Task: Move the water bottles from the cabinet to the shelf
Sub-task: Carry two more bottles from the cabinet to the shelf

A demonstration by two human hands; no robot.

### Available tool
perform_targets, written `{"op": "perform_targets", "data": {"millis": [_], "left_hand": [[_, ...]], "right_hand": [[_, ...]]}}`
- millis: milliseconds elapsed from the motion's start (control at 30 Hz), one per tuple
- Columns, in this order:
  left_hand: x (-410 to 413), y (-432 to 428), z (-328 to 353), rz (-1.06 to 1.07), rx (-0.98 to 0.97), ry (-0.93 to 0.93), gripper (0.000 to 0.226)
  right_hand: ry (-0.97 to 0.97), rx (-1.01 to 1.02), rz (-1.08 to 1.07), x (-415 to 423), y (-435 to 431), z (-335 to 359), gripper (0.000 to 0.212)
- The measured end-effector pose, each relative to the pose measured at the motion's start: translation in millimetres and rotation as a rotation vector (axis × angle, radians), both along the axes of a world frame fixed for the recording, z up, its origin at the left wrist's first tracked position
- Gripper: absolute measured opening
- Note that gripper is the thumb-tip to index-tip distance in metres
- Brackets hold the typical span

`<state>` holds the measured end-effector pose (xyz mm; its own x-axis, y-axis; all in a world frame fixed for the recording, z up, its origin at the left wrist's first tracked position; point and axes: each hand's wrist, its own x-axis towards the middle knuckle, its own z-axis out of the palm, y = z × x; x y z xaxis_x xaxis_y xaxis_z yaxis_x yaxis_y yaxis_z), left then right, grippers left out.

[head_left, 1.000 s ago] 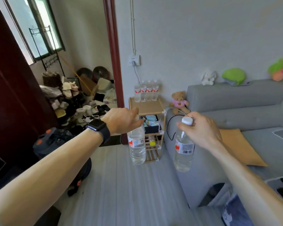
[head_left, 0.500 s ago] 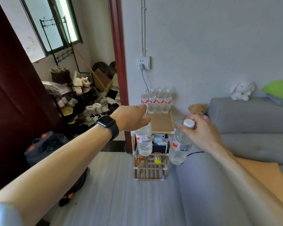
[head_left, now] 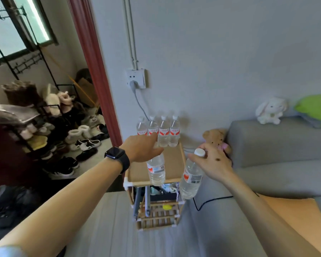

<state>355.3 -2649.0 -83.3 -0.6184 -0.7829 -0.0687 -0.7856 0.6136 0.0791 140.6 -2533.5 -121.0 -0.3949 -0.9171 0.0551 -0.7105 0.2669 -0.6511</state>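
Left hand: fingers grip the first water bottle by the neck; it hangs below them over the wooden shelf top. Right hand: fingers grip the second water bottle at its cap, tilted. Four bottles stand beyond the fingers.

High on the grey wall, a white socket with a grey cord plugged in and hanging down. To the right, a grey sofa. On its back, a white bunny toy and something soft and green, maybe a pillow. Against the sofa's arm, a small brown teddy bear. On the seat, an orange cushion and a thin black cable. Past the red door frame, rows of shoes and fluffy boots, under a window.
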Motion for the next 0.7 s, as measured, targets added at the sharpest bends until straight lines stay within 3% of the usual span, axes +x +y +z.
{"op": "perform_targets", "data": {"millis": [267,600,700], "left_hand": [[-52.0,-98.6,-64.6,0.185,0.118,0.072,0.043],[-104.2,-167.3,-115.2,0.446,0.200,0.066,0.053],[-110.7,-177.0,-119.0,0.473,0.231,0.119,0.043]], "right_hand": [[-0.134,0.052,-0.033,-36.5,-108.5,-49.9,0.030],[-0.263,0.120,0.129,-72.1,-211.5,-92.6,0.024],[-0.320,0.137,0.168,-69.3,-221.3,-105.7,0.022]]}}
